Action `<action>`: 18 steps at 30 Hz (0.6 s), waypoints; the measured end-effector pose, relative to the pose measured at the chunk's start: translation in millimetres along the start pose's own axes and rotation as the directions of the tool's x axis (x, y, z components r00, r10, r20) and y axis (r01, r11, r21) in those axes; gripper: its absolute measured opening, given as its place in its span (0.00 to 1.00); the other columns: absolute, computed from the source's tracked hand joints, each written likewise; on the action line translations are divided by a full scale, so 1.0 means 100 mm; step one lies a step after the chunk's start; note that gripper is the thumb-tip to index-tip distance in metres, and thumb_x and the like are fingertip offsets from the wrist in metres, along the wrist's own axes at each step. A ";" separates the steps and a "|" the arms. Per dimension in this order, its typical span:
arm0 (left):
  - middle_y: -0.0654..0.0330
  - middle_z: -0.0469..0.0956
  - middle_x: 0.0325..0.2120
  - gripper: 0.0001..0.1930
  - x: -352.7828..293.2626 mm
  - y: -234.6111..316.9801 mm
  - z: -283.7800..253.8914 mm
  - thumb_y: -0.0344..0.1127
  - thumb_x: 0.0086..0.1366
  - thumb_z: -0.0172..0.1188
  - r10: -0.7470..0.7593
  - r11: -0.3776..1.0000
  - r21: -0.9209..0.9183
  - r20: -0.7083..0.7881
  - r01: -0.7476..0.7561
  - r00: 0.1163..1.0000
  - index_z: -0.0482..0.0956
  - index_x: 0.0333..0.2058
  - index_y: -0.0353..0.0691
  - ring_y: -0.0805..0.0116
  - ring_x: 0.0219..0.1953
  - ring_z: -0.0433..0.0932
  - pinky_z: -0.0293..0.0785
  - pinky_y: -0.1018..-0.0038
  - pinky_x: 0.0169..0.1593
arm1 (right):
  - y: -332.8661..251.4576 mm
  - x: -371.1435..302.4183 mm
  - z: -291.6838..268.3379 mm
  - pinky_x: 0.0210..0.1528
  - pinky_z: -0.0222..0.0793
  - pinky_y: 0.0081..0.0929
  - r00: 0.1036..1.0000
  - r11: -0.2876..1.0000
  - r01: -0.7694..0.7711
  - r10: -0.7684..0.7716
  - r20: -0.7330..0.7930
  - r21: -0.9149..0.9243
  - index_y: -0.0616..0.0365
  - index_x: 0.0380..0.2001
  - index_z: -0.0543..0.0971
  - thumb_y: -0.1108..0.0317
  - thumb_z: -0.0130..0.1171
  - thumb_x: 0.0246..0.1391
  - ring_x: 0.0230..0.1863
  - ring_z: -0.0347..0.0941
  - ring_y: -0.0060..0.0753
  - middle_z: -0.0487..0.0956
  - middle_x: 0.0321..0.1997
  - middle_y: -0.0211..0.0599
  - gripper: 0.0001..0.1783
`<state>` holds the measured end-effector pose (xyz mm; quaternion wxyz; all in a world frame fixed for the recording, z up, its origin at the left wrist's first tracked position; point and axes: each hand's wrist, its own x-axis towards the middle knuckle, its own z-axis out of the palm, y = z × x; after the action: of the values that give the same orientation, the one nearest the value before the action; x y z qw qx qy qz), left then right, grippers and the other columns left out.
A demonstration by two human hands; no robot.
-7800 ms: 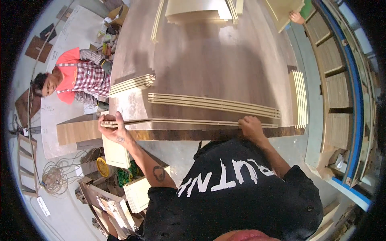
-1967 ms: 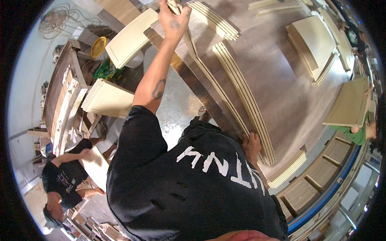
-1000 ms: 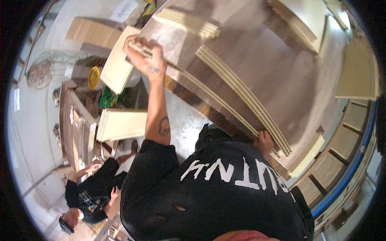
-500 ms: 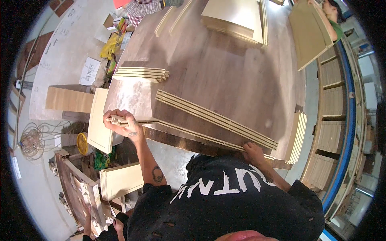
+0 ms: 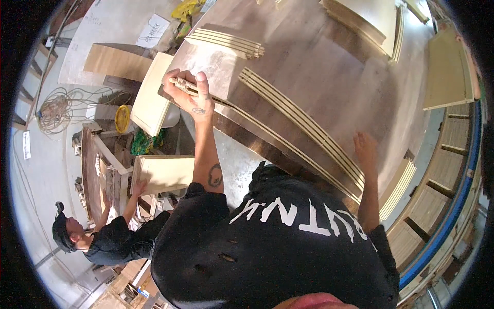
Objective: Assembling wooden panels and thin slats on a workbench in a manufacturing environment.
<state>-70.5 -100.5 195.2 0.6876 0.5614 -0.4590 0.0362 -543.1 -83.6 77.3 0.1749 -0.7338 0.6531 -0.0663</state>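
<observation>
My left hand [image 5: 191, 97] is closed around the left end of a long, narrow, pale wooden rail [image 5: 278, 134], with its thumb up. The rail slants along the table's near edge, and its other end lies close to my right forearm. Beyond it, a row of similar grooved rails [image 5: 304, 126] lies side by side on the brown table [image 5: 329, 87]. My right hand [image 5: 366, 148] is just right of this row, over the tabletop. Its fingers are stretched out and it holds nothing.
More rails [image 5: 224, 42] lie at the far left, and another bundle [image 5: 398, 189] at the right edge. Stacked panels [image 5: 355, 21] stand at the back. Another person [image 5: 110, 239] handles panels [image 5: 163, 174] at lower left. A panel [image 5: 449, 72] is held at far right.
My right hand has left the rail's right end and moved farther over the table, its fingers opening. My left hand still grips the rail. The view has shifted, showing more of the person at lower left.
</observation>
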 end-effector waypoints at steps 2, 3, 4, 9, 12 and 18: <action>0.59 0.64 0.31 0.27 0.09 -0.04 -0.03 0.40 0.56 0.65 0.171 0.961 0.207 0.085 -0.186 0.982 0.60 0.47 0.37 0.71 0.32 0.63 0.64 0.71 0.38 | -0.09 0.54 -0.23 0.52 0.66 0.42 0.990 0.997 -0.072 0.068 0.122 0.029 0.58 0.48 0.75 0.54 0.54 0.58 0.49 0.72 0.54 0.77 0.46 0.51 0.21; 0.57 0.64 0.34 0.27 0.00 -0.02 0.04 0.44 0.56 0.63 0.056 0.997 0.055 0.077 -0.060 0.996 0.60 0.47 0.36 0.69 0.35 0.63 0.64 0.68 0.40 | -0.01 0.83 -0.18 0.53 0.66 0.41 0.994 0.998 0.054 -0.058 0.088 0.042 0.58 0.49 0.74 0.54 0.54 0.57 0.50 0.72 0.55 0.76 0.47 0.52 0.22; 0.58 0.65 0.34 0.28 0.03 -0.09 -0.01 0.47 0.57 0.62 0.074 0.997 0.027 0.065 -0.076 0.995 0.61 0.47 0.37 0.69 0.34 0.64 0.66 0.69 0.39 | 0.01 1.15 -0.26 0.54 0.66 0.41 0.981 0.981 0.190 -0.191 0.035 0.045 0.58 0.50 0.73 0.54 0.55 0.57 0.51 0.71 0.55 0.76 0.49 0.52 0.23; 0.59 0.65 0.29 0.37 0.02 -0.13 -0.13 0.69 0.56 0.54 0.058 0.998 -0.017 0.047 -0.058 0.997 0.61 0.46 0.39 0.72 0.27 0.67 0.66 0.75 0.29 | -0.60 2.88 -0.87 0.68 0.49 0.42 0.992 0.959 0.117 -0.126 -0.019 -0.259 0.60 0.65 0.55 0.53 0.55 0.53 0.68 0.53 0.49 0.58 0.68 0.50 0.40; 0.59 0.65 0.29 0.35 -0.01 -0.05 -0.01 0.66 0.58 0.54 0.074 0.996 -0.059 0.056 -0.071 0.996 0.60 0.46 0.39 0.73 0.25 0.65 0.63 0.75 0.28 | -0.45 3.58 -1.11 0.68 0.47 0.50 0.984 0.939 0.051 -0.106 -0.144 -0.340 0.60 0.67 0.51 0.51 0.51 0.55 0.70 0.49 0.46 0.53 0.70 0.48 0.42; 0.60 0.65 0.28 0.31 -0.06 -0.07 0.03 0.59 0.61 0.55 0.077 0.995 -0.063 0.080 -0.072 0.994 0.58 0.48 0.38 0.72 0.25 0.64 0.62 0.72 0.32 | -0.12 3.94 -0.68 0.65 0.49 0.61 0.981 0.945 -0.053 -0.011 -0.195 -0.321 0.60 0.67 0.50 0.49 0.62 0.45 0.72 0.45 0.44 0.52 0.71 0.46 0.52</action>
<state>-71.8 -102.4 186.0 0.6828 0.5242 -0.5083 0.0248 -499.2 -480.6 92.7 -0.0123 -0.7355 0.6768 -0.0271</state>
